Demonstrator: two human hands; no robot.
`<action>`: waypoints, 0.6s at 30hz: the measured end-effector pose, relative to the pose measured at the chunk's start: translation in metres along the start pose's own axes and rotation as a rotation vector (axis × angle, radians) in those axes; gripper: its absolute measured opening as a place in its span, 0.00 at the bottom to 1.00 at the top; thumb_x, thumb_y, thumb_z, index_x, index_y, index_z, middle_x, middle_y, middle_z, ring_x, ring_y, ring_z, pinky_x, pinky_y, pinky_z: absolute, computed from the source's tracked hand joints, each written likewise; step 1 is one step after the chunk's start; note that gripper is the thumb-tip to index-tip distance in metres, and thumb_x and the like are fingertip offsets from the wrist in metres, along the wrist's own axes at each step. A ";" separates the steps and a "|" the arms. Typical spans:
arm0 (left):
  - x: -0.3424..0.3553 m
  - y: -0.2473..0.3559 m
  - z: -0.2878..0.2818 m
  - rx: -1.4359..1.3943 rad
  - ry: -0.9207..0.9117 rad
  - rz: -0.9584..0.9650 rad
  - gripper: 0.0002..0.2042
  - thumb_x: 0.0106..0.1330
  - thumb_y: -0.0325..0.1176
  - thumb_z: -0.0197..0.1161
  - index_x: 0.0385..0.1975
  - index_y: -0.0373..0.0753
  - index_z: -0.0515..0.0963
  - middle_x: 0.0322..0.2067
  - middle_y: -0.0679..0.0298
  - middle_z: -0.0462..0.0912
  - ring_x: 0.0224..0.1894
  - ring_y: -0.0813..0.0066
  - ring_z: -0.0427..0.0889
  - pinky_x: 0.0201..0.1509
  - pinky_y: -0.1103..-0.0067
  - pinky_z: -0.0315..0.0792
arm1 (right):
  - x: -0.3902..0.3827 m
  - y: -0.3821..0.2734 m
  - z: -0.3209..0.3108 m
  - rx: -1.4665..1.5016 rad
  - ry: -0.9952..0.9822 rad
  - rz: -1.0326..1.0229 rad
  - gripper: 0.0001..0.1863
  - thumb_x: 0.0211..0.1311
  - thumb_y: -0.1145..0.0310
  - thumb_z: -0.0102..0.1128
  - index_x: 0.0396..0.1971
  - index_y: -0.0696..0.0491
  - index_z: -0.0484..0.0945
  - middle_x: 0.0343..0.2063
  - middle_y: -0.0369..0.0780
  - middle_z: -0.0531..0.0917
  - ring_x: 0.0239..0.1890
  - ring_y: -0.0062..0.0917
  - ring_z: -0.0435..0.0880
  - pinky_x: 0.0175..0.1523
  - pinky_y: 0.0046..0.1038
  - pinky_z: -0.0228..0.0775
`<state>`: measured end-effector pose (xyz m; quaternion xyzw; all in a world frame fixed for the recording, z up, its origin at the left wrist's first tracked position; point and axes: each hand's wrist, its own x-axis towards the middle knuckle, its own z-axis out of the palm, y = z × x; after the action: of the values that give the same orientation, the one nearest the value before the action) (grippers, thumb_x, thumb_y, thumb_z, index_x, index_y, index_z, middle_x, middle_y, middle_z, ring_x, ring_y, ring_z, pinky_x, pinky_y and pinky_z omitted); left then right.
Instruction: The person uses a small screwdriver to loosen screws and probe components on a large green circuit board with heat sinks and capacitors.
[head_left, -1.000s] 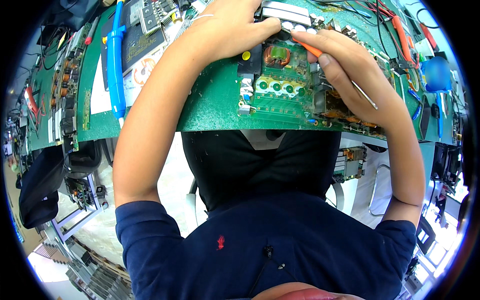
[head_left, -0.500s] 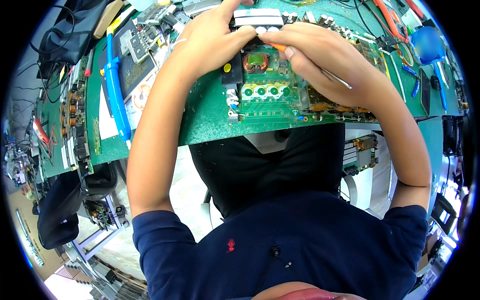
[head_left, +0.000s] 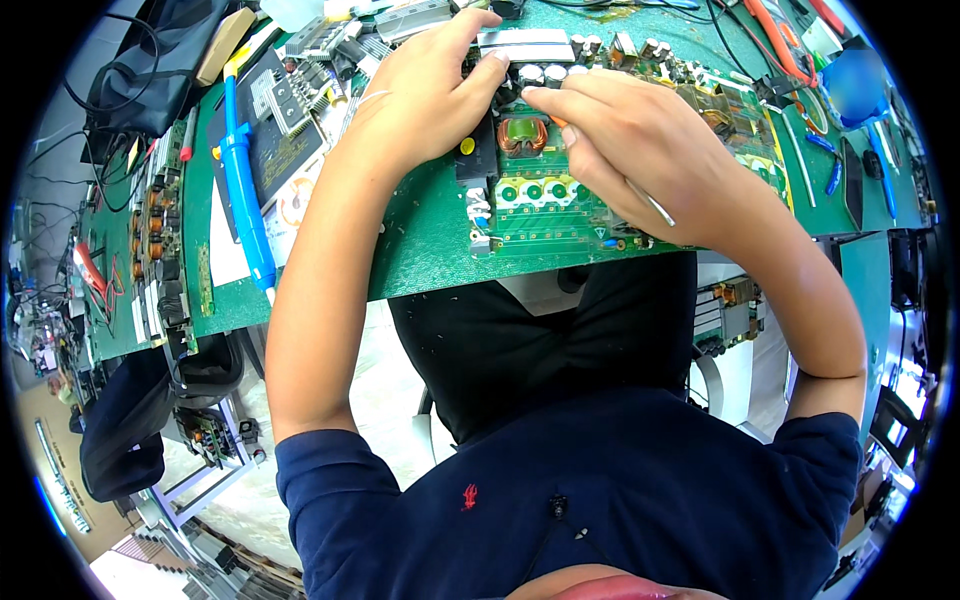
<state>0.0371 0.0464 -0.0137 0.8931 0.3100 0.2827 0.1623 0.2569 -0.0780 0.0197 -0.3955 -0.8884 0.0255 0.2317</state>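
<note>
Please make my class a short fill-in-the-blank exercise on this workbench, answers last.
1. The right hand holds a slim tool, part silver, part ____.
2. The blue desoldering pump lies to the ____ of the left hand.
3. The copper-wound coil is mounted on a green ____.
4. The black component beside the coil bears a round ____ dot.

Missing words: orange; left; circuit board; yellow.

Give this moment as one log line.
left hand: beside silver bar, contact unclear | right hand: holding orange-and-metal tool over circuit board | blue tool: at left
</note>
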 end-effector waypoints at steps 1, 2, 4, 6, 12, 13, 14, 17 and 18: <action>0.000 0.002 -0.001 0.018 0.005 0.009 0.21 0.73 0.44 0.61 0.61 0.40 0.76 0.51 0.46 0.85 0.55 0.46 0.83 0.59 0.64 0.74 | 0.000 0.001 -0.001 0.008 -0.019 0.002 0.21 0.67 0.76 0.53 0.59 0.62 0.75 0.41 0.50 0.80 0.42 0.45 0.79 0.51 0.40 0.71; 0.000 0.003 -0.002 0.036 0.010 0.017 0.22 0.73 0.45 0.61 0.60 0.40 0.76 0.51 0.46 0.85 0.54 0.46 0.83 0.59 0.64 0.74 | 0.001 0.002 -0.002 0.000 0.010 -0.033 0.21 0.68 0.76 0.53 0.60 0.62 0.75 0.42 0.49 0.80 0.43 0.45 0.79 0.52 0.40 0.71; 0.001 0.008 -0.004 0.021 -0.002 -0.004 0.22 0.73 0.45 0.61 0.61 0.40 0.76 0.50 0.46 0.85 0.54 0.47 0.84 0.59 0.65 0.75 | 0.002 0.006 -0.005 0.009 0.048 -0.112 0.21 0.68 0.76 0.52 0.61 0.62 0.75 0.42 0.49 0.80 0.44 0.44 0.80 0.53 0.38 0.71; 0.001 0.013 -0.007 -0.001 -0.022 -0.051 0.23 0.71 0.44 0.61 0.60 0.38 0.75 0.49 0.44 0.85 0.53 0.46 0.83 0.58 0.64 0.75 | -0.001 0.009 -0.010 0.052 -0.113 0.021 0.22 0.71 0.76 0.50 0.63 0.60 0.75 0.46 0.48 0.81 0.49 0.44 0.80 0.58 0.38 0.71; 0.006 0.021 -0.010 -0.020 -0.056 -0.142 0.22 0.66 0.42 0.63 0.55 0.35 0.76 0.45 0.41 0.84 0.51 0.43 0.83 0.56 0.62 0.75 | -0.001 0.024 -0.013 0.062 -0.041 -0.101 0.21 0.75 0.75 0.48 0.65 0.55 0.76 0.47 0.45 0.82 0.49 0.39 0.81 0.61 0.37 0.69; 0.006 0.021 -0.011 -0.023 -0.046 -0.124 0.22 0.65 0.42 0.63 0.55 0.35 0.76 0.44 0.40 0.84 0.50 0.43 0.83 0.56 0.61 0.76 | 0.000 0.027 -0.012 0.040 -0.006 -0.147 0.21 0.76 0.74 0.48 0.65 0.54 0.76 0.46 0.44 0.83 0.48 0.37 0.81 0.61 0.37 0.69; 0.007 0.021 -0.011 -0.027 -0.036 -0.104 0.22 0.65 0.42 0.63 0.55 0.35 0.77 0.44 0.40 0.84 0.50 0.43 0.83 0.55 0.61 0.76 | 0.000 0.029 -0.013 0.032 0.043 -0.211 0.20 0.75 0.73 0.49 0.63 0.55 0.76 0.46 0.44 0.83 0.48 0.37 0.81 0.61 0.37 0.70; 0.008 0.022 -0.011 -0.026 -0.079 -0.174 0.22 0.64 0.41 0.63 0.54 0.35 0.77 0.42 0.40 0.84 0.49 0.42 0.83 0.54 0.61 0.76 | 0.000 0.032 -0.017 0.118 -0.065 -0.003 0.16 0.73 0.69 0.55 0.55 0.58 0.80 0.46 0.50 0.84 0.51 0.43 0.83 0.60 0.39 0.73; 0.008 0.022 -0.011 -0.028 -0.072 -0.168 0.22 0.63 0.41 0.63 0.54 0.35 0.77 0.42 0.40 0.84 0.48 0.42 0.84 0.54 0.61 0.76 | 0.000 0.032 -0.019 0.117 -0.085 -0.010 0.17 0.75 0.70 0.53 0.58 0.56 0.80 0.45 0.46 0.84 0.49 0.38 0.82 0.60 0.37 0.71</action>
<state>0.0455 0.0361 0.0083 0.8713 0.3735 0.2401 0.2091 0.2874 -0.0587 0.0292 -0.3754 -0.8963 0.0930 0.2168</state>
